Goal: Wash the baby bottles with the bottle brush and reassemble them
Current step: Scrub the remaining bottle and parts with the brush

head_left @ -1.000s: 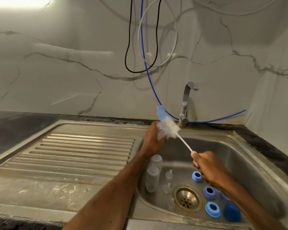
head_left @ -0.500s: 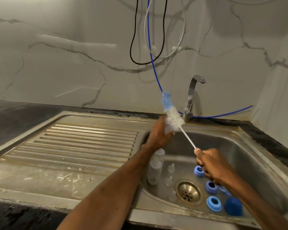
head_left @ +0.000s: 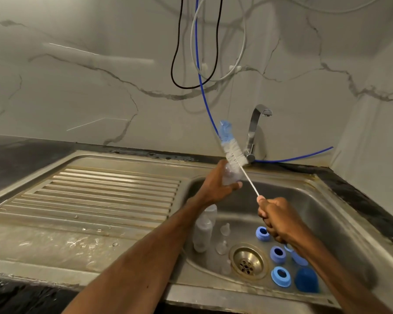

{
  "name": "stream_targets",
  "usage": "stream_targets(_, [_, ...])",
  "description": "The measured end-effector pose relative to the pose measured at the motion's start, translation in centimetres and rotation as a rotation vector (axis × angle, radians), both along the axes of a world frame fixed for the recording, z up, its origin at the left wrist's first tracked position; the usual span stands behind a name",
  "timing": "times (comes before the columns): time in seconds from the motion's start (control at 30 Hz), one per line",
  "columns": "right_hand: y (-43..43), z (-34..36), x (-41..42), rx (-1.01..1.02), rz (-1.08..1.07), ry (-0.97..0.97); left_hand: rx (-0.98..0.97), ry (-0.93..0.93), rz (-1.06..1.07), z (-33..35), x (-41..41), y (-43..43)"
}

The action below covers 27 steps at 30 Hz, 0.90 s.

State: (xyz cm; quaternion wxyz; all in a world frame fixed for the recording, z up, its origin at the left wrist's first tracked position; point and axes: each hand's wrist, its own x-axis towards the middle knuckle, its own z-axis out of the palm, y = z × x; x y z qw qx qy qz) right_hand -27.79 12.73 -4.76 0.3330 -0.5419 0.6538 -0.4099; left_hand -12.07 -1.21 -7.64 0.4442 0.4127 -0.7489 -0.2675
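Left hand [head_left: 213, 188] grips the bottle [head_left: 231, 176], right hand [head_left: 276, 215] the brush [head_left: 234, 155]; hard scrubbing could knock the bottle loose.

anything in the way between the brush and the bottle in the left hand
Nothing visible: the brush, gripped by the right hand, has its bristles right against the bottle that the left hand holds.

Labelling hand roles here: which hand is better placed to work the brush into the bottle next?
Right, probably. The right hand grips the bottle brush by its handle, bristles right beside the bottle, which the left hand holds above the sink.
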Motion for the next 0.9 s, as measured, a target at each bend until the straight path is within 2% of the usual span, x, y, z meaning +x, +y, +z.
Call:
stream_targets(0.07, [0.4,0.0,-0.1,0.012,0.024,-0.031,0.008,0.049,0.016,0.2,0.0,-0.1])
stream_targets(0.17, [1.0,-0.8,-0.3,0.029,0.059,0.084,0.030,0.102,0.104,0.0,1.9,-0.9])
stream_targets(0.23, [0.2,-0.9,-0.3,0.003,0.025,0.171,0.006,0.021,0.092,-0.2,2.0,-0.8])
stream_targets(0.33, [-0.7,-0.3,-0.4,-0.024,-0.040,0.145,-0.047,-0.068,0.027,-0.3,0.5,-0.6])
stream_targets(0.5, [0.8,-1.0,-0.7,0.034,0.037,0.150,0.028,0.139,0.101,-0.4,2.3,-1.5])
stream_targets(0.6, [-0.3,-0.5,-0.4,-0.003,-0.024,0.088,0.103,0.170,0.009,0.2,1.3,-0.7])
stream_targets(0.67, [-1.0,-0.2,-0.5,-0.024,-0.067,0.035,0.198,0.305,-0.072,1.2,0.2,0.4])
stream_targets(0.73, [-1.0,-0.6,-0.9,-0.052,-0.080,0.094,0.360,0.568,-0.109,1.8,-0.2,0.7])
stream_targets(0.83, [-0.5,-1.6,-1.0,-0.080,-0.038,0.128,0.677,0.982,-0.034,1.8,0.6,-0.4])
stream_targets(0.9, [-0.3,-2.1,-0.5,-0.101,-0.008,0.128,0.766,1.148,-0.018,2.0,1.3,-0.7])
